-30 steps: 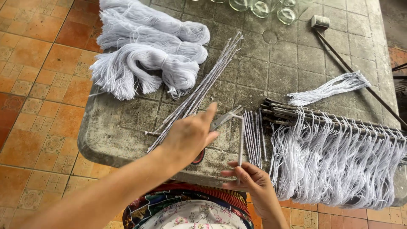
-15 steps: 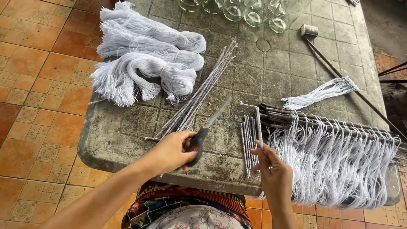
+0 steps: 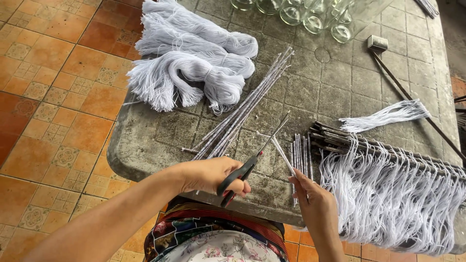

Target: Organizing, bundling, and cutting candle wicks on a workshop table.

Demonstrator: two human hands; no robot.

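Seen from the head camera, there are no packages or signs to tell of; the nearest thing to one is a small pale rectangular block near the far right of the surface, at the end of a long dark rod that runs toward the right edge.

The surface is a weathered grey concrete slab scored into squares, set over a floor of orange patterned tiles. Clear glass jars stand along its far edge. White yarn skeins lie heaped at the far left corner. A bundle of long thin sticks lies diagonally across the middle. Dark rods hung with white cut threads lie at the right, the threads falling over the near edge, and a loose tuft of threads lies beyond them. Short cut sticks lie side by side near the near edge.

The left hand has its grip closed through the black handles of scissors, whose blades lie nearly together and point up to the far right. The right hand pinches a thin pale stick between fingertips, above the near edge; its long axis slants to the far left, its upper end meeting the scissor blades.
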